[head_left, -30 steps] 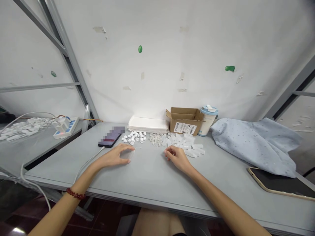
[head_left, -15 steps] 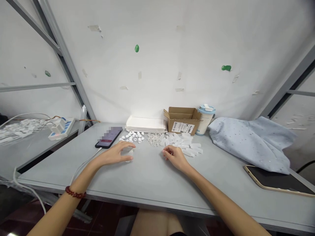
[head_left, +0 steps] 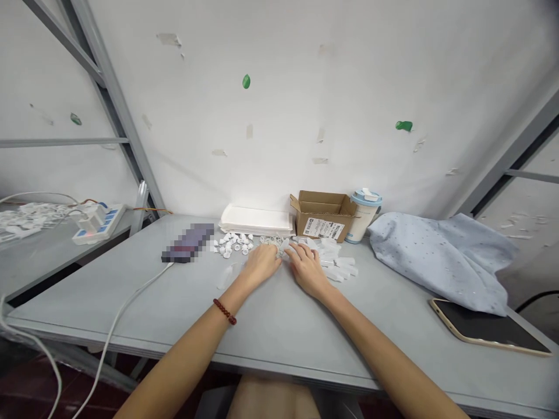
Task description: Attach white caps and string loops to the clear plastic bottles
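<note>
My left hand [head_left: 262, 263] is closed at the near edge of a small pile of white loops [head_left: 271, 240], its fingertips hidden; what it grips, if anything, does not show. Close beside it, my right hand [head_left: 308, 269] has its fingers apart and bent over the left edge of a heap of translucent plastic pieces [head_left: 338, 269]. Small white caps [head_left: 231, 243] lie scattered beyond my left hand. Left of my left wrist, another translucent piece [head_left: 226, 276] rests on the grey table [head_left: 279, 326].
Behind the piles stand a white stack [head_left: 255, 220], a cardboard box [head_left: 321, 224] and a lidded cup [head_left: 362, 218]. A phone [head_left: 187, 243] with a white cable [head_left: 117, 317] lies left. Grey-blue cloth [head_left: 437, 250] and another phone [head_left: 484, 326] are right. A power strip [head_left: 100, 226] sits far left.
My left hand has moved right from beside the translucent piece to the loops and closed. My right hand's fingers have spread and reached slightly forward. The view has shifted a little.
</note>
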A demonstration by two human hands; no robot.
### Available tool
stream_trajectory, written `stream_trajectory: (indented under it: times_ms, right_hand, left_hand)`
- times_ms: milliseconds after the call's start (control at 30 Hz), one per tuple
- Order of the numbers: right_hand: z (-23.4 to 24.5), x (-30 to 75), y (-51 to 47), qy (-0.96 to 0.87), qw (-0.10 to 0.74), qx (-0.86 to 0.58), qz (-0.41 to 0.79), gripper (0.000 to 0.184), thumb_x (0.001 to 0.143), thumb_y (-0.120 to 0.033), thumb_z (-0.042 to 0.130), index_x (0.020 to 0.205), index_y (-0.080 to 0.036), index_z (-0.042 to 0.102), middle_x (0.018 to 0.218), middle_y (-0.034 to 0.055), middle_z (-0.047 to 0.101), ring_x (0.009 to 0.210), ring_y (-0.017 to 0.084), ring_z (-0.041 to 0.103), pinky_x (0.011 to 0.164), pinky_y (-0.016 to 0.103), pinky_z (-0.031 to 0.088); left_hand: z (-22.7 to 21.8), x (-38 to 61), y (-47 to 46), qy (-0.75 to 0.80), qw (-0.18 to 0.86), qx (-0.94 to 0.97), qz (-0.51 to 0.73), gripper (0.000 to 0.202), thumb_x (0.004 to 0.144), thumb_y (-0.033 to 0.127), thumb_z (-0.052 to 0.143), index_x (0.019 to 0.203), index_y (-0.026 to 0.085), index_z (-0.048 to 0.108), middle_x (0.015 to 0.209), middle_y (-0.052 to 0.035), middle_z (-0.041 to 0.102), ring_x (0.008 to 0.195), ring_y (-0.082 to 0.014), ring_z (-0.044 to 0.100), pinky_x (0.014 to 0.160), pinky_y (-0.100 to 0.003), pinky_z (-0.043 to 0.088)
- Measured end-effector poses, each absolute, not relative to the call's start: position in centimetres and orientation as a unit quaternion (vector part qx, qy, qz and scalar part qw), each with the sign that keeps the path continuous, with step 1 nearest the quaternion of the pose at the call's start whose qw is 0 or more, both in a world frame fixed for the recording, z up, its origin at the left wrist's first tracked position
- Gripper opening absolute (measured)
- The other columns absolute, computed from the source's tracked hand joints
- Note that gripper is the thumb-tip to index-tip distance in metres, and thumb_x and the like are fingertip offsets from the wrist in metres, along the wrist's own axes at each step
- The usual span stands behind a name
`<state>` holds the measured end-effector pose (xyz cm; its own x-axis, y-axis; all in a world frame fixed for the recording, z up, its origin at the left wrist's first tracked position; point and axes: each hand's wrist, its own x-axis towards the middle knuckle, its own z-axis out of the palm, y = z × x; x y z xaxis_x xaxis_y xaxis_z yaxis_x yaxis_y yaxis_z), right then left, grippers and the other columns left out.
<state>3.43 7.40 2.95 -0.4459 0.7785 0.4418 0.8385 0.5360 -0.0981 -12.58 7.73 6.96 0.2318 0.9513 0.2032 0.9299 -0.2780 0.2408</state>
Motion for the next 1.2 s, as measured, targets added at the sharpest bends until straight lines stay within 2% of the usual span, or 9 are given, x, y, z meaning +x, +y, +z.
stream_trajectory:
  times_ms: [133,300,400,533,633,733,833,933,1200]
  right_hand:
    - [3.0,3.3,6.9,-0.856,0.174,-0.481,-0.079,0.039,0.093,-0.022,0.034,0.129,-0.023,0.048,0.143,0.0097,0.04,0.131,0.034,0.028,0.096,0.064,0.025]
    - [3.2,3.2,6.6,-0.85,0.175,-0.492,-0.075,0.034,0.094,-0.03,0.035,0.121,-0.023,0.055,0.132,0.0119,0.051,0.126,0.031,0.036,0.099,0.062,0.022]
    - [3.3,3.1,6.4,-0.847,0.175,-0.494,-0.092,0.032,0.095,-0.031,0.034,0.111,-0.021,0.06,0.124,0.0135,0.056,0.121,0.029,0.04,0.1,0.06,0.02]
    - [3.3,3.0,6.3,-0.845,0.16,-0.499,-0.105,0.032,0.093,-0.035,0.037,0.106,-0.021,0.063,0.121,0.0146,0.055,0.118,0.031,0.04,0.099,0.061,0.019]
    - [3.2,3.0,6.3,-0.841,0.151,-0.511,-0.09,0.033,0.092,-0.038,0.039,0.108,-0.021,0.062,0.121,0.0141,0.055,0.118,0.034,0.038,0.098,0.062,0.019]
    - [3.2,2.9,6.4,-0.841,0.159,-0.511,-0.076,0.03,0.092,-0.034,0.04,0.109,-0.021,0.061,0.117,0.0139,0.057,0.118,0.033,0.039,0.098,0.061,0.019]
    - [3.3,3.0,6.5,-0.838,0.188,-0.509,-0.06,0.026,0.091,-0.023,0.042,0.109,-0.02,0.06,0.115,0.0145,0.058,0.115,0.029,0.042,0.098,0.057,0.021]
    - [3.5,3.1,6.5,-0.823,0.246,-0.511,-0.023,0.027,0.088,-0.016,0.042,0.108,-0.021,0.06,0.109,0.0127,0.061,0.108,0.025,0.048,0.095,0.051,0.025]
    - [4.8,3.7,5.5,-0.744,0.425,-0.51,0.07,0.021,0.088,-0.024,0.039,0.094,-0.021,0.059,0.087,0.0046,0.068,0.083,0.02,0.058,0.084,0.038,0.033]
  left_hand:
    - [6.4,-11.7,6.7,0.634,-0.023,0.762,0.133,0.027,0.085,0.025,0.043,0.086,0.012,0.066,0.087,-0.0153,0.068,0.089,-0.0267,0.064,0.07,-0.031,0.046]
    - [6.3,-12.2,7.0,0.657,0.03,0.734,0.167,0.023,0.081,0.019,0.045,0.083,0.014,0.067,0.088,-0.0138,0.069,0.086,-0.0258,0.064,0.068,-0.03,0.045]
    - [6.2,-12.8,7.7,0.666,0.095,0.7,0.239,0.022,0.077,0.019,0.047,0.08,0.015,0.068,0.082,-0.0099,0.07,0.08,-0.0234,0.064,0.066,-0.029,0.043]
    - [6.4,-13.8,8.5,0.632,0.201,0.635,0.397,0.016,0.074,0.02,0.053,0.071,0.014,0.067,0.07,-0.0057,0.068,0.071,-0.0181,0.062,0.065,-0.026,0.042]
    - [6.7,-14.3,8.9,0.576,0.342,0.535,0.516,0.012,0.071,0.023,0.059,0.067,0.013,0.065,0.062,-0.0023,0.063,0.059,-0.0124,0.055,0.056,-0.023,0.04]
    - [7.0,-14.7,9.1,0.506,0.502,0.403,0.574,0.015,0.064,0.025,0.069,0.066,0.012,0.063,0.06,-0.0001,0.058,0.051,-0.0078,0.048,0.046,-0.019,0.033]
    - [7.2,-15.0,9.2,0.44,0.578,0.332,0.602,0.02,0.058,0.024,0.076,0.066,0.01,0.062,0.06,0.0006,0.057,0.05,-0.0055,0.048,0.044,-0.017,0.033]
    - [7.5,-15.2,9.0,0.407,0.578,0.328,0.627,0.024,0.057,0.025,0.078,0.07,0.01,0.064,0.064,-0.0006,0.059,0.054,-0.0059,0.051,0.048,-0.017,0.038]
    - [7.6,-14.7,7.8,0.43,0.498,0.474,0.585,0.032,0.063,0.038,0.073,0.082,0.013,0.067,0.088,-0.0089,0.068,0.075,-0.0142,0.06,0.059,-0.021,0.044]
